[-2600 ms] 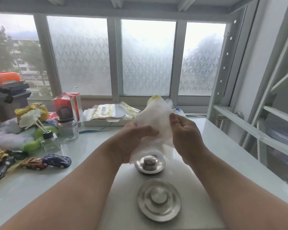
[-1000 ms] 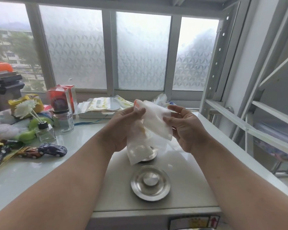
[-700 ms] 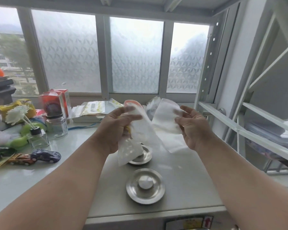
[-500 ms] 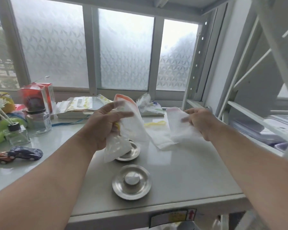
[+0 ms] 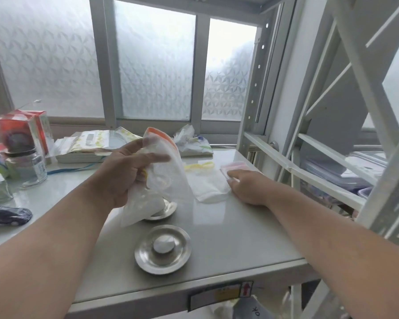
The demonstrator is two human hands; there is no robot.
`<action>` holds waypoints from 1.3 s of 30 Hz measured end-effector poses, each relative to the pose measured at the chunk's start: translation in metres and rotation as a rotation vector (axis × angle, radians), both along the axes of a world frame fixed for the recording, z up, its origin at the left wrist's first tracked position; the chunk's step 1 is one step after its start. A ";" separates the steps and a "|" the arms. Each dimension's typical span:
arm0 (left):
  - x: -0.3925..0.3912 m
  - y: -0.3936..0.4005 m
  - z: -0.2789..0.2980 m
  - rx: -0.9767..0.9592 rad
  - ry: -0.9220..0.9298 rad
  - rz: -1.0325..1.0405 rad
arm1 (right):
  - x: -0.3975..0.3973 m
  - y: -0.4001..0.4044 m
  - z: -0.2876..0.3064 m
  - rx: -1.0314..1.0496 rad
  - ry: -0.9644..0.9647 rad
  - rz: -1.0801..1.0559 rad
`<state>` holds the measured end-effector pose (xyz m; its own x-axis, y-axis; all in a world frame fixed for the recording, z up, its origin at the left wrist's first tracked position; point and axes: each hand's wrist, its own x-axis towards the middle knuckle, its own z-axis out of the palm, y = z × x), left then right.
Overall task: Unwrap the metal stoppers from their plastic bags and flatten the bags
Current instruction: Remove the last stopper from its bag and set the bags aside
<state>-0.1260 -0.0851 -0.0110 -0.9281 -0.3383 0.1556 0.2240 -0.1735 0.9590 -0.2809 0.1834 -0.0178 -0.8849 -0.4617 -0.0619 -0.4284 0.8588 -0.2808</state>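
Two round metal stoppers lie bare on the grey table: the near stopper (image 5: 162,248) in front, the far stopper (image 5: 165,209) half hidden behind a bag. My left hand (image 5: 122,171) holds up a translucent plastic bag with an orange top edge (image 5: 164,173) above the far stopper. My right hand (image 5: 245,185) rests palm down on the table at the right, pressing a pink-topped plastic bag (image 5: 211,183) that lies flat. A yellow strip (image 5: 199,166) lies just behind that bag.
A crumpled bag (image 5: 190,141) and a stack of packets (image 5: 95,146) sit near the window. Glass jars (image 5: 30,166), a red box (image 5: 23,132) and a toy car (image 5: 7,215) crowd the left side. A white metal rack (image 5: 332,134) stands at the right. The table edge (image 5: 194,293) runs close in front.
The two bags, held together before, have been pulled apart. My right hand carried one bag to the right and laid it on the table. My left hand kept the other bag raised.
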 end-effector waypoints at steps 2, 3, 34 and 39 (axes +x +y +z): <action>0.005 0.006 0.004 -0.010 -0.009 0.014 | -0.003 -0.001 -0.002 -0.106 0.003 0.007; 0.006 0.007 0.006 -0.001 -0.012 0.011 | -0.004 -0.001 -0.001 -0.186 0.014 -0.009; 0.069 0.083 0.033 0.048 -0.031 0.130 | 0.116 0.043 0.013 -0.357 -0.010 0.067; 0.067 0.105 0.038 0.054 -0.027 0.018 | 0.127 0.046 0.024 -0.595 -0.031 0.013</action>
<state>-0.0590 0.0198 0.0270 -0.9252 -0.3626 0.1119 0.2022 -0.2213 0.9540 -0.1540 0.2293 0.0061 -0.8808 -0.4358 0.1850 -0.4217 0.5445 -0.7250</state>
